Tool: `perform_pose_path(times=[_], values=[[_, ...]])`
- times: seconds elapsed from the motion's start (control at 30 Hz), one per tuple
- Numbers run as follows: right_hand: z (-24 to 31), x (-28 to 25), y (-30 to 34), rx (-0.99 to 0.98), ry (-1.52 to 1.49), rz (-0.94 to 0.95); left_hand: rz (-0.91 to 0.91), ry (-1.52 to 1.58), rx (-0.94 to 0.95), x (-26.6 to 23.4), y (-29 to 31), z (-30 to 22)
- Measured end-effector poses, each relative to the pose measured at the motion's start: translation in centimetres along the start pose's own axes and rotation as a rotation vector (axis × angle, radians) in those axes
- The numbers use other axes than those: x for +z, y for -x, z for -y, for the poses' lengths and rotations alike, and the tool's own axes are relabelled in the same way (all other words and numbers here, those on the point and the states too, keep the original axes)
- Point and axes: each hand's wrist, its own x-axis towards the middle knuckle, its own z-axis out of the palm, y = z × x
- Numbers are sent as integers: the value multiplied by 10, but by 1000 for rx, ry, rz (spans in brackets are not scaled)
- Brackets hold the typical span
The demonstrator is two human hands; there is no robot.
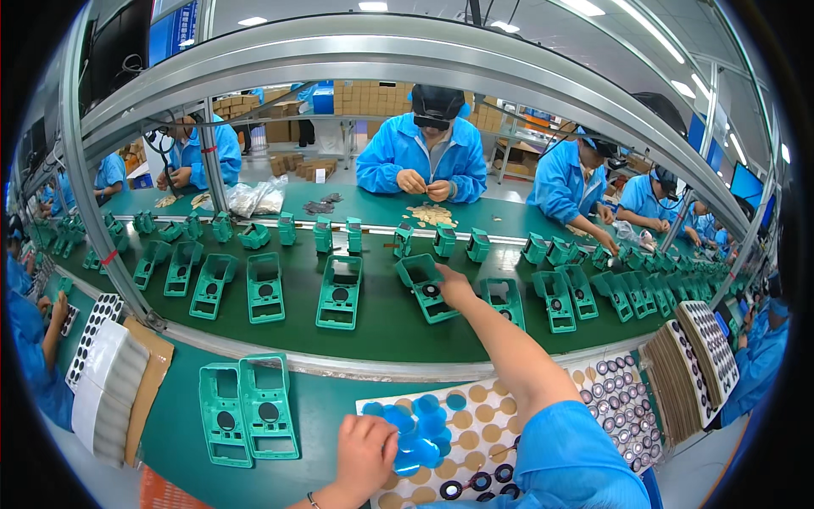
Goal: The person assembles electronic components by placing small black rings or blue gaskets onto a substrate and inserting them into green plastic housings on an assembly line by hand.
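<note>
Nearest, the left hand (365, 458) is resting curled beside a heap of glossy, translucent blue film discs (420, 428); its fingers are bunching together, and whether they are pinching anything cannot be told. The discs are overlapping on a pale sheet (475, 425) spotted with flat tan circles, where black rings (481, 481) are also lying. To the right, shiny-rimmed round parts (623, 403) are crowding another sheet. To the left, two moulded green frames (270, 427) are lying side by side on the smooth counter (174, 399).

Farther off, the right hand (456, 290) is touching the right rim of a windowed green plastic housing (418, 291), which is lying aslant on the dark green belt (386, 327) among similar ones; whether its partly hidden fingers are clamping the rim cannot be told. Beyond, smaller blocky green parts (322, 235) are forming a row, and a co-worker (424, 161) is sitting behind a heap of thin tan pieces (432, 214).
</note>
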Motion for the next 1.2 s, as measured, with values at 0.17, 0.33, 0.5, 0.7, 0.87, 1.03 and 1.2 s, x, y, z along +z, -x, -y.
perform_pose_path(times=[0.17,0.33,0.5,0.7,0.87,1.03,1.2], values=[[58,-9,31,130,-233,179,12,451,-503,-16,-15,12],[101,-30,74,193,-177,245,-63,333,-598,38,-78,91],[116,-34,73,-271,217,-29,131,293,-630,76,-120,122],[108,-25,65,-495,145,36,143,73,-524,92,-135,116],[106,-8,62,-406,-137,80,96,120,-503,89,-131,108],[100,-6,57,-195,-397,69,133,88,-523,94,-129,104],[107,-22,48,7,-581,69,115,115,-517,96,-127,107]])
